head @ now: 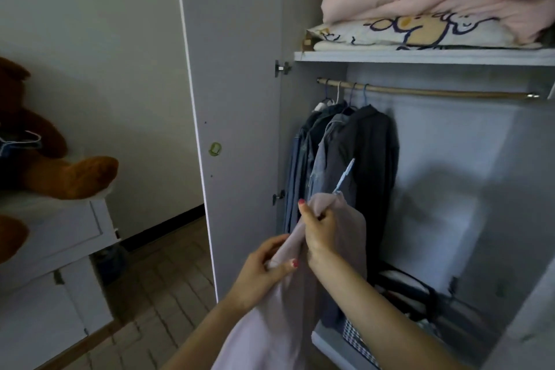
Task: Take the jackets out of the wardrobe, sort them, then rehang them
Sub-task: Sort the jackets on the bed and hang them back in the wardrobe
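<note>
Head view: both hands hold a pale pink jacket (300, 294) in front of the open wardrobe (240, 99). The right hand (319, 230) grips its shoulder beneath the hanger hook (345, 174), likely to steer it; the left hand (264, 267) pinches the fabric lower down, steadying it. Dark jackets (345, 159) hang on the rail (420, 91).

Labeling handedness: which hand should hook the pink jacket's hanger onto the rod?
Right, probably. The right hand grips the pink jacket at the hanger neck, nearest the rod. The left hand pinches the fabric lower down, farther away.
</note>
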